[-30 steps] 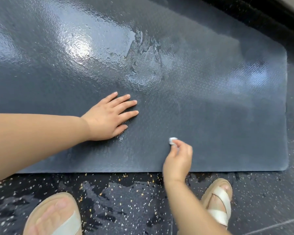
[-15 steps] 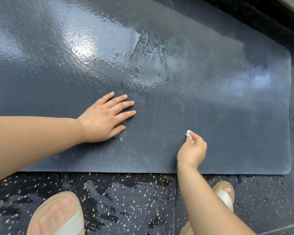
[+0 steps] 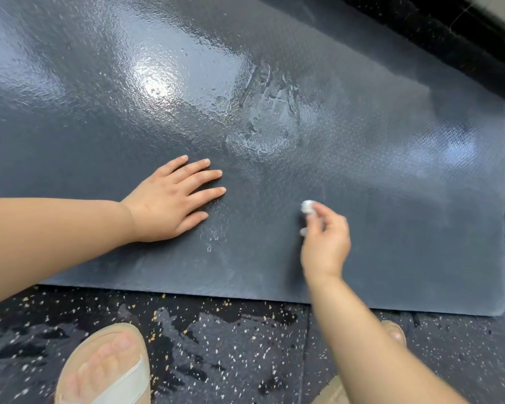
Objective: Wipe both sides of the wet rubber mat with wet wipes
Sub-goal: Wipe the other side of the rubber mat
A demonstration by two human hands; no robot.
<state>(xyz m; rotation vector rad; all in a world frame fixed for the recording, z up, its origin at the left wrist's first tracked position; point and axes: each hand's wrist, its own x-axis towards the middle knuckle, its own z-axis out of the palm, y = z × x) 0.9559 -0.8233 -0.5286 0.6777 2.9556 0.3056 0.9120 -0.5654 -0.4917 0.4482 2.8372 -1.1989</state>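
Both of my hands are over the rubber mat (image 3: 391,199) in the head view, which looks down past my forearms. My left hand (image 3: 169,202) lies flat on the mat, palm down, with the fingers straight and slightly spread and nothing in its grasp. My right hand (image 3: 325,240) is blurred, but its fingers are plainly curled, and the thumb and fingertips pinch a small white wad of wet wipe (image 3: 307,206) at the far end of the hand. The wad sits low over the mat's near half, to the right of my left hand and apart from it; I cannot tell whether it actually touches the surface. The mat is dark grey with a fine texture and a rounded corner at the right. It lies flat on the floor (image 3: 216,345) and runs out of view at the left and the top. A glossy film of water (image 3: 187,83) covers its far left part and ends in a ragged edge near the middle. The floor is dark with pale and yellowish flecks, and wet patches lie just before the mat's near edge. My left sandal (image 3: 120,383) stands at the bottom, and the toes of my right foot (image 3: 394,333) show past my right forearm. A dark strip (image 3: 449,30) runs beyond the mat's far edge.
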